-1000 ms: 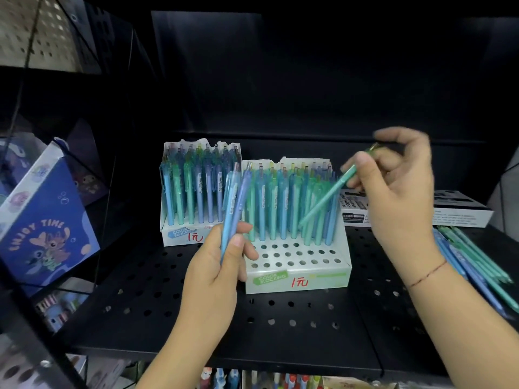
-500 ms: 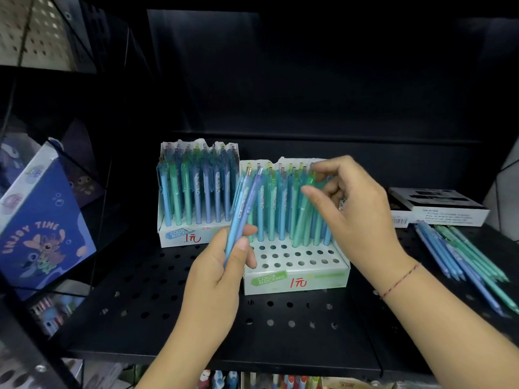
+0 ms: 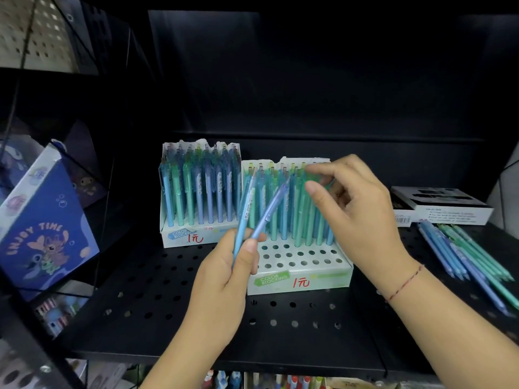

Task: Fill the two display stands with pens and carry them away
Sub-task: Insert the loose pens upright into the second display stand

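Head view: two blue pens [image 3: 243, 220] aslant in left grip [image 3: 224, 276], before stand [image 3: 309, 282].

Black perforated metal shelf [image 3: 174, 310] in front of me. Two white cardboard display stands sit on it, just beside each other. Left stand [image 3: 179, 234] is further back, all rows packed w/ blue & green pens. Right stand [image 3: 297, 279] is nearer me: back rows filled, front rows of holes bare. Both are marked "COLOR BLOCKING" w/ a red handwritten 1元. To my right, loose pens [image 3: 460, 256] lie flat in a bunch, blue + green. Behind them, at the back, a flat black-and-white box [image 3: 441, 206].
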The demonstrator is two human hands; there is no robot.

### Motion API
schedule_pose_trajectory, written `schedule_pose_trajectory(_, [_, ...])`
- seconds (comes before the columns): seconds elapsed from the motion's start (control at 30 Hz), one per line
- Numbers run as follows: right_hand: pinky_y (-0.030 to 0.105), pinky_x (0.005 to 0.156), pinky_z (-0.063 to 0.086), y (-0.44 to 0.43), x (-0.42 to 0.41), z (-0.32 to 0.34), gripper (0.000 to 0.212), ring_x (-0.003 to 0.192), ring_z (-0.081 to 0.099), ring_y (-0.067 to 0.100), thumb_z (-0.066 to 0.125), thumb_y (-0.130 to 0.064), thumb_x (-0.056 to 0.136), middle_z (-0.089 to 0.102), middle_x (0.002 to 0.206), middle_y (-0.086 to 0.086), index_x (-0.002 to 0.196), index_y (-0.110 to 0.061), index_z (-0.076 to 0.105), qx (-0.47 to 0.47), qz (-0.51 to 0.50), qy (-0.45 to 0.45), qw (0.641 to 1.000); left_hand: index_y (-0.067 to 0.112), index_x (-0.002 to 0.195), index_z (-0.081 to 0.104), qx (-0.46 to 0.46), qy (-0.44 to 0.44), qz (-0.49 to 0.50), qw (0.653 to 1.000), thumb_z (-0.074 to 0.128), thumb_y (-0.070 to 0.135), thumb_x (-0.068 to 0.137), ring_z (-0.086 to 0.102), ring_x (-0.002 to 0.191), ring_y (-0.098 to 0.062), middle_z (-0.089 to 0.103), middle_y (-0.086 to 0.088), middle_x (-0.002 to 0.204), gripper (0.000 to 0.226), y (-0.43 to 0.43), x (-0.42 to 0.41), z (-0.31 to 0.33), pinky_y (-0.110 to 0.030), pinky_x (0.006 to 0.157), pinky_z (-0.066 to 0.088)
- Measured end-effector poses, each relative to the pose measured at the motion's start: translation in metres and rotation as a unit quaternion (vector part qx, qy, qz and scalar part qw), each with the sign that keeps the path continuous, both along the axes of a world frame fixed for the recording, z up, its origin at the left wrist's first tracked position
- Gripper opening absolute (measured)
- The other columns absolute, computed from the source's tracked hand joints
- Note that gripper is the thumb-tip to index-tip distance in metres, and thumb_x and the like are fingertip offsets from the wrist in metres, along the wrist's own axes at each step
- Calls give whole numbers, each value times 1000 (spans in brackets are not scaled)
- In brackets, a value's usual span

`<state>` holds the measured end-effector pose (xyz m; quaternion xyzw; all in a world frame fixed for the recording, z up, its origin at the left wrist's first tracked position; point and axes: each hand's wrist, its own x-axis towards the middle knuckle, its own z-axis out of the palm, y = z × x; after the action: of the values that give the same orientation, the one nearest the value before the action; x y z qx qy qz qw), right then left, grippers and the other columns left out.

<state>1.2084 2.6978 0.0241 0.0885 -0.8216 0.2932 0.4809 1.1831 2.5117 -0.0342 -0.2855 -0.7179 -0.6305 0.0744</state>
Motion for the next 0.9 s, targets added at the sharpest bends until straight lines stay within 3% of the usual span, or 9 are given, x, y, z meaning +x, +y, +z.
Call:
schedule_pose_trajectory(0.1, [23, 59, 49, -8, 4, -1, 21, 64, 55, 13, 64, -22, 89, 60, 85, -3, 110, -21, 64, -86, 105, -53, 989, 34, 92, 62, -12, 10, -13, 1000, 37, 45, 90, 44, 60, -2, 46, 10, 64, 28, 0, 1, 1, -12, 60, 38])
schedule_pose_trajectory(0.17, [25, 53, 49, -14, 5, 0, 21, 59, 60, 15, 64, -24, 87, 65, 84, 2, 108, -21, 65, -168, 194, -113, 960, 38, 89, 61, -20, 15, -19, 1000, 37, 45, 90, 45, 61, -2, 48, 10, 64, 26, 0, 1, 1, -14, 60, 39])
schedule_pose_trajectory(0.33, [25, 54, 51, -19, 4, 3, 22, 58, 62, 16, 57, -7, 90, 70, 85, 15, 112, -8, 62, -228, 291, -141, 919, 41, 75, 58, -35, 29, -6, 999, 37, 44, 90, 45, 58, -2, 50, 13, 62, 26, 0, 3, 2, -11, 58, 38])
schedule_pose_trajectory(0.47, [21, 62, 53, -5, 9, 13, 26, 67, 63, 14, 53, -4, 93, 68, 84, 13, 115, -17, 53, -253, 210, -10, 944, 38, 100, 61, 11, 13, 15, 1000, 34, 46, 93, 50, 64, -4, 60, 10, 75, 29, -1, -2, 0, -15, 62, 43])
schedule_pose_trajectory(0.57, [25, 67, 53, 4, 10, 14, 26, 70, 64, 15, 54, -5, 94, 65, 82, 8, 109, -26, 45, -213, 131, 61, 966, 35, 103, 61, 38, -6, 33, 999, 35, 44, 90, 47, 61, -3, 56, 9, 71, 30, -2, -3, 1, -15, 63, 41])
schedule_pose_trajectory(0.73, [43, 72, 55, -1, 3, 3, 26, 77, 63, 20, 59, -16, 92, 63, 86, 0, 107, -32, 46, -115, 73, -7, 991, 38, 102, 61, 19, -17, 43, 999, 36, 50, 87, 49, 67, 8, 54, 30, 63, 32, -2, -1, 0, -24, 71, 39])
schedule_pose_trajectory(0.9, [42, 71, 54, -4, -2, -3, 25, 78, 63, 18, 61, -20, 90, 62, 84, -5, 110, -26, 48, -78, 67, -30, 994, 41, 96, 61, -1, 4, 60, 998, 35, 53, 87, 33, 51, -5, 31, 8, 56, 30, -3, 0, 0, -18, 54, 32])
